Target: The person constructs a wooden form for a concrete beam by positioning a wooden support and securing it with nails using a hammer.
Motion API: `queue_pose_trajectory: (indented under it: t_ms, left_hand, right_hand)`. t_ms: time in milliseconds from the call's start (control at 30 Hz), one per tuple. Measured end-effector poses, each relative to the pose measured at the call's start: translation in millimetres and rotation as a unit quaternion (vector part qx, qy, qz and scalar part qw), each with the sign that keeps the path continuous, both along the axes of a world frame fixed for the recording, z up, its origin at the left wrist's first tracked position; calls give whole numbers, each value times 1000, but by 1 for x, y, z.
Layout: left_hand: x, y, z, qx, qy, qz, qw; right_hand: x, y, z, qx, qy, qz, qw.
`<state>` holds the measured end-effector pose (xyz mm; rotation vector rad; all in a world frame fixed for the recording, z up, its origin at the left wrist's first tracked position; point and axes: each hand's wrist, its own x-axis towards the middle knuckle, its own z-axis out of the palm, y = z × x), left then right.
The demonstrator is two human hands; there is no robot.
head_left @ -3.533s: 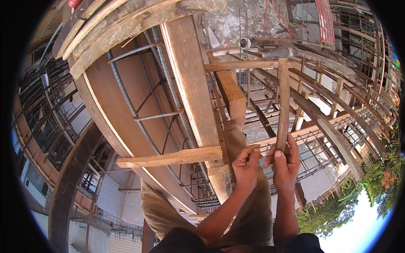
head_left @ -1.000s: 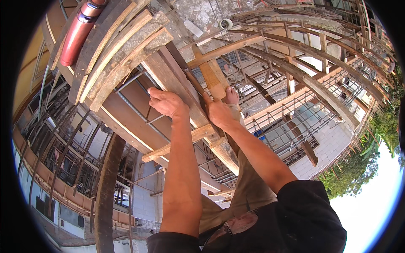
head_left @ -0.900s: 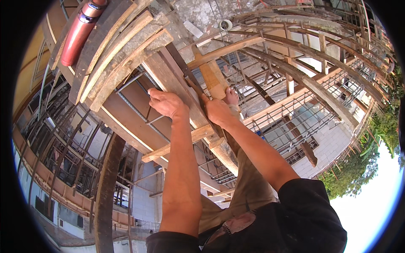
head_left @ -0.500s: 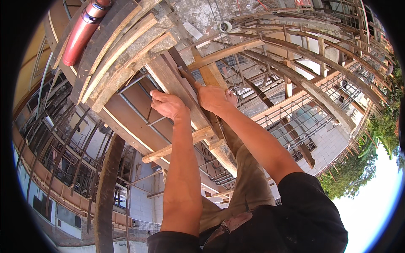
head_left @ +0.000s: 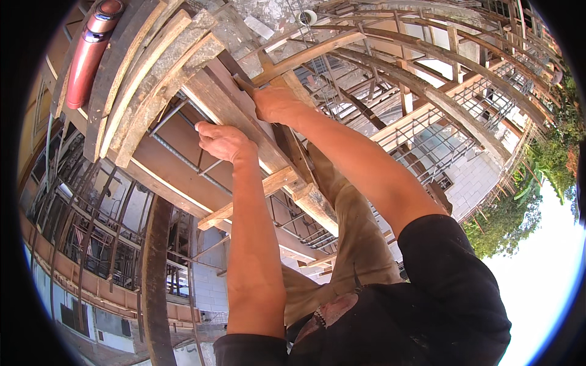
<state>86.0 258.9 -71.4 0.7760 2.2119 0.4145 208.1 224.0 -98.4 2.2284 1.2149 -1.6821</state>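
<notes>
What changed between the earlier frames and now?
The right hand, holding a hammer upright in the first frame, went to the right side of the beam, then moved forward along it; the hammer can't be made out now. The left hand went from beside the hammer to the beam's left edge. The crosspiece and red flask stayed put.

Building site, open air, work well up off the ground: a wooden trough of boards and panels carries ribbed steel bars, and rough planks lie stacked across its far end. To the right, a cage of steel rods above a bare block wall; to the left, a thicket of props far below. Trees and bright sky at the right edge, beyond the timber framing.
</notes>
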Motion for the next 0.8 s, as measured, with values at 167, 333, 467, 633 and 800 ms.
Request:
queue_pose_trajectory:
  t_ms: [167,333,467,633,800]
  left_hand:
    - [9,0,5,-14,-19,12,1000]
    - [1,2,3,-2,-7,24,1000]
    - [2,0,2,-13,-4,14,1000]
    - [13,0,15,-4,16,-9,1000]
    - [11,0,8,-1,30,-2,1000]
  right_hand:
    - [2,0,-9,-53,7,159,986]
    - [1,11,3,-21,-4,97,995]
    - [3,8,-4,13,-2,63,998]
    - [-1,7,-5,-52,16,106,993]
    - [5,0,23,-58,1,72,996]
